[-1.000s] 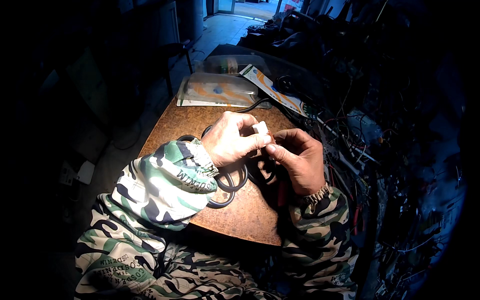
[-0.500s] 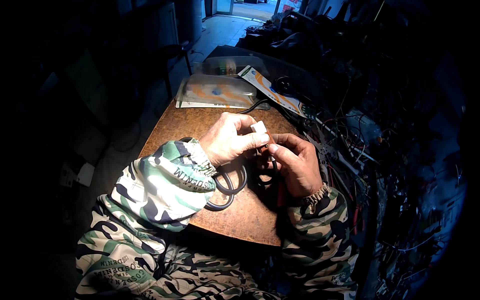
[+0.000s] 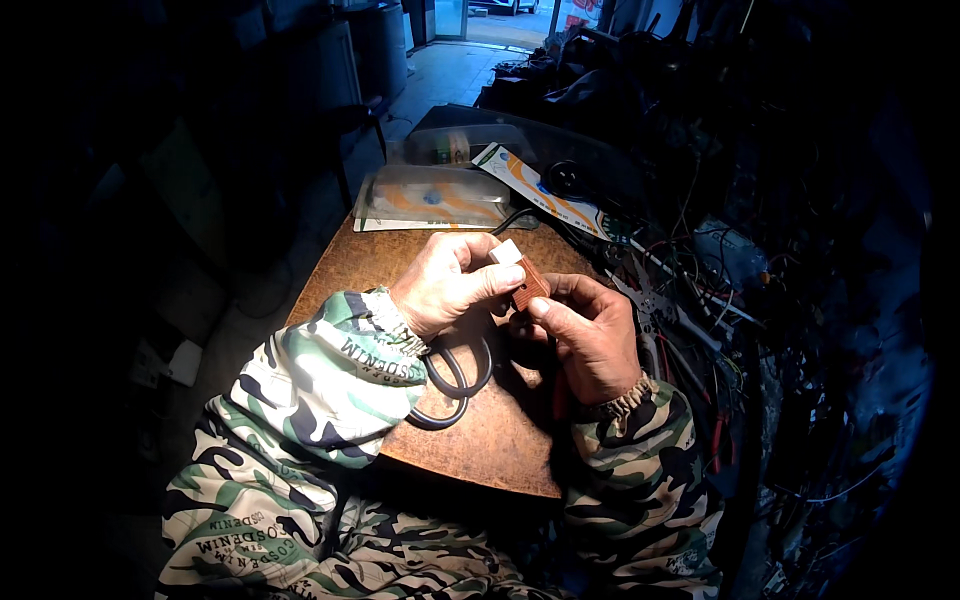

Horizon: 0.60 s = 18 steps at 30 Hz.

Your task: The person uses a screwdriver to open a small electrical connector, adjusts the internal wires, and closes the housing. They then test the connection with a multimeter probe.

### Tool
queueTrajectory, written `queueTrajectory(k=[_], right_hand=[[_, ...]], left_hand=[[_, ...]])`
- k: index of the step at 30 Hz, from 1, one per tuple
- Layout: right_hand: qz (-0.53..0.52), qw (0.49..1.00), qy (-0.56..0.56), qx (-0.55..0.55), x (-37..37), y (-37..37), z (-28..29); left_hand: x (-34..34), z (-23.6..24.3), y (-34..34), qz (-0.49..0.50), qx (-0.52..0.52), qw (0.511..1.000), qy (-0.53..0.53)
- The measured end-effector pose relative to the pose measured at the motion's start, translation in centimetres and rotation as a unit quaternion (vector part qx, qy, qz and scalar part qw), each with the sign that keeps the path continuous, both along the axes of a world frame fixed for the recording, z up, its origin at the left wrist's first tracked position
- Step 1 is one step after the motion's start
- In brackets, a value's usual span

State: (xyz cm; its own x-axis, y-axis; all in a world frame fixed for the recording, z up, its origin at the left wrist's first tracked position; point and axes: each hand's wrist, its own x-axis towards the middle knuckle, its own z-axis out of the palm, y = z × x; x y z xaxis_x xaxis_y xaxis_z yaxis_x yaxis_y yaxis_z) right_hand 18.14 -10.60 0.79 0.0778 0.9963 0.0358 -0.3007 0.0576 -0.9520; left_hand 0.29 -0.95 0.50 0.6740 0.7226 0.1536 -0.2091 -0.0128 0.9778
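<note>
Both hands hold a small reddish-brown block point(image 3: 529, 291) above the table. It has a pale white end piece point(image 3: 507, 253) and a small dark hole in its face. My left hand point(image 3: 440, 288) pinches it near the white end between thumb and fingers. At its lower end, the thumb of my right hand point(image 3: 600, 335) presses on it, with the fingers curled behind and partly hidden. A thick black cable point(image 3: 463, 388) lies looped on the table below my left hand. Whether the cable joins the block is hidden by the hands.
The brown wooden table point(image 3: 480, 455) carries clear plastic packaging point(image 3: 430, 190) and a white and orange card point(image 3: 540, 190) at its far end. To the right lie pliers point(image 3: 650, 300), tangled wires and a red-handled tool point(image 3: 717, 440). A dark chair point(image 3: 345, 120) stands beyond at the left.
The block has turned so that more of its brown face and its hole show. My right thumb has slid lower on it. The whole view has shifted slightly.
</note>
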Motion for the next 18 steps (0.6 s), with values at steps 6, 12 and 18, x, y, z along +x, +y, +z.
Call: queueTrajectory(k=[6, 12, 18], right_hand=[[-0.038, 0.998, -0.056, 0.016, -1.4, -0.1, 0.0], [-0.082, 0.99, -0.105, 0.036, -0.7, -0.7, 0.4], [-0.184, 0.951, -0.235, 0.082, -1.8, 0.3, -0.2]], left_hand=[[-0.4, 0.4, -0.6, 0.016, 0.025, 1.0, 0.009], [1.0, 0.1, -0.9, -0.007, -0.066, 0.997, -0.029], [1.2, -0.2, -2.0, 0.176, 0.013, 0.982, 0.064]])
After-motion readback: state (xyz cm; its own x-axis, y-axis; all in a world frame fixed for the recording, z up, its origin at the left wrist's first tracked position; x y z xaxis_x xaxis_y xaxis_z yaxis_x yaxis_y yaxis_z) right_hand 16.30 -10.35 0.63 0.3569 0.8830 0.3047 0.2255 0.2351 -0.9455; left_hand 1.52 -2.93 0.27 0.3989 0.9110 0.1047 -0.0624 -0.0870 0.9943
